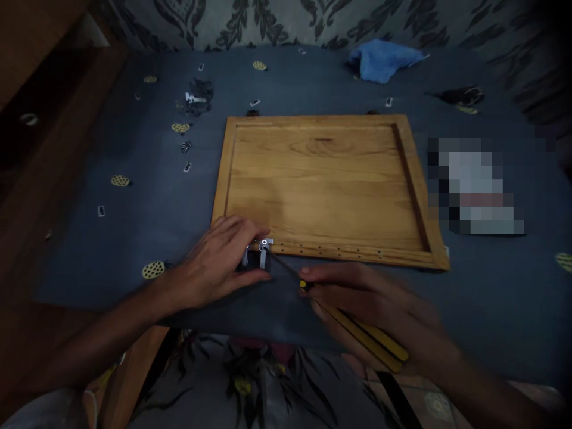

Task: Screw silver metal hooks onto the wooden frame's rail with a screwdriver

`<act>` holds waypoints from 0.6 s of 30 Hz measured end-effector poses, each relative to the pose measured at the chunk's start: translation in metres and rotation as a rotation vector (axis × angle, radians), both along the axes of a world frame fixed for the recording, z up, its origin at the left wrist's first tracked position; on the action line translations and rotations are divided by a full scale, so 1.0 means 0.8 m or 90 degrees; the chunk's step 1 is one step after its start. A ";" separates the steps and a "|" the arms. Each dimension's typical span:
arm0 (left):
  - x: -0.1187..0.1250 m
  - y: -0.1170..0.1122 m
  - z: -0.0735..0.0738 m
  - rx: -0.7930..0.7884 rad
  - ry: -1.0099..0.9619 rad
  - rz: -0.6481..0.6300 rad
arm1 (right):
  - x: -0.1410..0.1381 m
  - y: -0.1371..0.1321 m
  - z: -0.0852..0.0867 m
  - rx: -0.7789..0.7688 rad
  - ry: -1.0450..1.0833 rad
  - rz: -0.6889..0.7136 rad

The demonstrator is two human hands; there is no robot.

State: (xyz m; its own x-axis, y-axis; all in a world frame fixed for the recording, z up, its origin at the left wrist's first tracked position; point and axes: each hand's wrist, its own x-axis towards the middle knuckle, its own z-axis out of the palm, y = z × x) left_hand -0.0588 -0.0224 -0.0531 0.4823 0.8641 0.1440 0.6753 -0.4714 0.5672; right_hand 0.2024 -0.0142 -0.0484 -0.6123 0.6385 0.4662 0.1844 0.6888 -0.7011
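Note:
A wooden panel [313, 179] with a raised frame lies flat on the blue cloth, a row of small dark holes along its near edge. At that edge, toward the left, my left hand [223, 256] pinches a small metal bracket [263, 259] between thumb and fingers. A cross-head screw [264, 242] shows on top of the bracket. My right hand [361, 298] is wrapped around the yellow and black handle of a screwdriver [366, 336]. Its thin shaft points left and up to the bracket, the tip close to the screw; whether they touch I cannot tell.
A small pile of screws [185, 146] and a dark tangled bundle [199, 96] lie left of the panel on the cloth [134, 238]. Behind it is a crumpled blue rag [384, 59]. A black object [460, 95] and a blurred-out item [476, 185] lie at right.

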 end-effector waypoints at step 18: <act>0.001 -0.001 -0.001 0.011 -0.004 0.006 | -0.026 0.039 0.042 -0.031 -0.029 -0.021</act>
